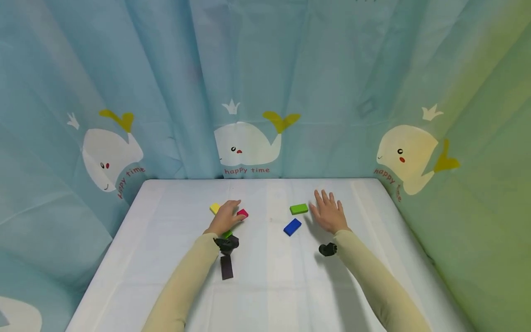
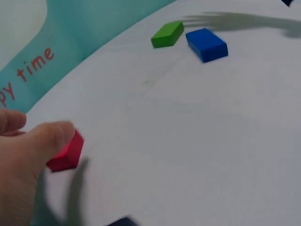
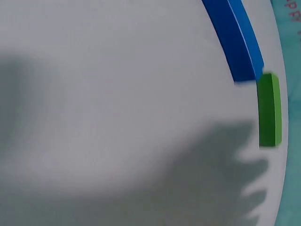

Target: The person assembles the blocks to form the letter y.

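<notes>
On the white desk [image 1: 265,276], the left hand [image 1: 224,217] lies over the left-centre of the surface with its fingers loosely bent, the fingertips [image 2: 56,134] touching the red block [image 1: 242,213]. The left wrist view shows that block's near-left end under the thumb, but whether the hand pinches it or only rests on it cannot be told. A yellow block [image 1: 214,208] lies just left of the hand, touching or almost touching the knuckles. A small bit of another green piece [image 1: 226,234] shows at the wrist, beside the black wrist camera [image 1: 227,244].

The right hand [image 1: 328,214] is spread flat, fingers straight and apart, palm down over the desk and holding nothing; it casts a fingered shadow on the cloth. Just left of it lies the green block [image 1: 298,209], near the index finger but apart from it. The blue block [image 1: 292,227] lies a little nearer and left of the green one, close to it yet not touching.

A blue-green curtain [image 1: 249,92] printed with whales hangs round the far and side edges of the desk.
</notes>
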The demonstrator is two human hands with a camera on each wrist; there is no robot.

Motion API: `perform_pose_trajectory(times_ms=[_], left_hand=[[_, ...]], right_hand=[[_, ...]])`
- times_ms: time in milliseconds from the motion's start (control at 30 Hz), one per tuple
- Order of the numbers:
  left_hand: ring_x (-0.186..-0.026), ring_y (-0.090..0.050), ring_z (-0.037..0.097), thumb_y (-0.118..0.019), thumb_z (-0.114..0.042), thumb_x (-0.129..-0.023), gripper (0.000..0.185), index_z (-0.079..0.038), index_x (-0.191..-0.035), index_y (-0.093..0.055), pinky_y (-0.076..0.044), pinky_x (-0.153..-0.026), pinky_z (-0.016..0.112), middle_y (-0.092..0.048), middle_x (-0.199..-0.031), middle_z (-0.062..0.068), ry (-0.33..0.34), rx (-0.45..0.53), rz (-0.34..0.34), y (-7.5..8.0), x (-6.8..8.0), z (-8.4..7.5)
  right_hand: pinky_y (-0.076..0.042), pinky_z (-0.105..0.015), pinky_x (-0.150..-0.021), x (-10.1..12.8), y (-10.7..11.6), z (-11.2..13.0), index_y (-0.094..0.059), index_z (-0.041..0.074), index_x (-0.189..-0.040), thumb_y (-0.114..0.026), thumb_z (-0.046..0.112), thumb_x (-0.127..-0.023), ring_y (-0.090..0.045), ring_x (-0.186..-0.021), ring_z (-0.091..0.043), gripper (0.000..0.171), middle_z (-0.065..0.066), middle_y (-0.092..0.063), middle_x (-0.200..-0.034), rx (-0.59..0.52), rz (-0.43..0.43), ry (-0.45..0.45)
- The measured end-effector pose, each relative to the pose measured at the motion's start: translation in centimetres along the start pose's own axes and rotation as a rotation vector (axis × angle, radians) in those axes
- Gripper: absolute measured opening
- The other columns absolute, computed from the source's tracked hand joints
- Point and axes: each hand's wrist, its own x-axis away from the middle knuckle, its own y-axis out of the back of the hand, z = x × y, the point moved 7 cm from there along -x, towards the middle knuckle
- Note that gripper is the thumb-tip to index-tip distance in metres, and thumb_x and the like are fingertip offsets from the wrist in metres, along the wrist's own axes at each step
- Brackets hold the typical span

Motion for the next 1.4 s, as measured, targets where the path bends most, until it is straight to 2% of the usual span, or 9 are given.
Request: perform_pose_trajectory(times_ms=[133, 333, 467, 633, 900, 1133, 1300, 1400], left_hand=[[-0.124, -0.051, 0.031, -0.075, -0.020, -0.088, 0.059, 0.003, -0.137, -0.052, -0.039, -0.107, 0.043, -0.056, -0.131, 0.019, 0.044, -0.005, -0.025, -0.8, -0.3, -0.1], [-0.113, -0.053, 0.030, -0.077, -0.018, -0.086, 0.056, 0.005, -0.133, -0.055, -0.043, -0.102, 0.042, -0.057, -0.123, 0.019, 0.109, -0.026, -0.017, -1.3, -0.3, -0.1], [-0.108, -0.054, 0.028, -0.075, -0.016, -0.088, 0.046, 0.004, -0.126, -0.060, -0.045, -0.099, 0.040, -0.058, -0.118, 0.017, 0.119, -0.026, -0.024, -1.4, -0.5, -0.1], [-0.102, -0.056, 0.026, -0.074, -0.015, -0.089, 0.036, 0.002, -0.119, -0.065, -0.048, -0.094, 0.039, -0.061, -0.113, 0.014, 0.130, 0.008, -0.057, -1.5, -0.6, 0.0], [-0.100, -0.056, 0.028, -0.077, -0.015, -0.086, 0.034, -0.002, -0.115, -0.067, -0.048, -0.093, 0.042, -0.061, -0.111, 0.015, 0.168, 0.161, -0.120, -1.8, -0.4, -0.4], [-0.092, -0.054, 0.025, -0.077, -0.017, -0.085, 0.029, -0.007, -0.111, -0.069, -0.048, -0.086, 0.040, -0.062, -0.106, 0.011, 0.170, 0.293, -0.162, -2.5, -0.5, -1.5], [-0.090, -0.057, 0.021, -0.077, -0.023, -0.085, 0.026, -0.012, -0.108, -0.072, -0.050, -0.082, 0.036, -0.062, -0.103, 0.005, 0.210, 0.438, -0.182, -3.2, -0.9, -1.5], [-0.092, -0.058, 0.018, -0.077, -0.026, -0.086, 0.025, -0.014, -0.108, -0.073, -0.051, -0.083, 0.035, -0.063, -0.104, 0.001, 0.223, 0.475, -0.205, -3.5, -1.0, -2.0]], right_hand=[[-0.011, -0.062, -0.113, 0.6, -0.6, 0.8, -0.025, 0.002, -0.154, -0.036, 0.041, -0.105, -0.016, -0.143, -0.046, 0.063, -0.024, -0.026, -0.156, -0.038, -0.015, -0.003], [-0.022, -0.061, -0.110, 1.7, -0.8, 1.6, -0.040, -0.001, -0.147, -0.041, 0.037, -0.105, -0.033, -0.137, -0.043, 0.057, -0.024, -0.042, -0.147, -0.061, -0.068, 0.020], [-0.029, -0.061, -0.106, 2.3, -1.0, 1.7, -0.048, 0.000, -0.142, -0.044, 0.036, -0.104, -0.042, -0.131, -0.042, 0.053, -0.024, -0.050, -0.140, -0.071, -0.090, 0.018], [-0.034, -0.058, -0.104, 2.8, -1.6, 1.7, -0.055, 0.000, -0.136, -0.049, 0.035, -0.102, -0.048, -0.125, -0.041, 0.050, -0.023, -0.056, -0.133, -0.096, -0.076, 0.032], [-0.037, -0.055, -0.104, 3.2, -2.4, 2.0, -0.060, -0.004, -0.128, -0.059, 0.027, -0.098, -0.053, -0.119, -0.042, 0.043, -0.024, -0.060, -0.126, -0.227, -0.067, 0.088], [-0.039, -0.053, -0.103, 3.6, -3.1, 2.7, -0.064, 0.000, -0.124, -0.064, 0.025, -0.096, -0.055, -0.118, -0.039, 0.038, -0.020, -0.062, -0.123, -0.313, -0.078, 0.146], [-0.041, -0.052, -0.102, 3.8, -3.3, 3.1, -0.065, 0.002, -0.126, -0.067, 0.029, -0.094, -0.055, -0.118, -0.037, 0.042, -0.018, -0.062, -0.124, -0.357, -0.061, 0.150], [-0.040, -0.052, -0.102, 3.9, -3.5, 3.4, -0.064, 0.001, -0.126, -0.071, 0.030, -0.091, -0.055, -0.118, -0.037, 0.046, -0.019, -0.061, -0.125, -0.373, -0.045, 0.152]])
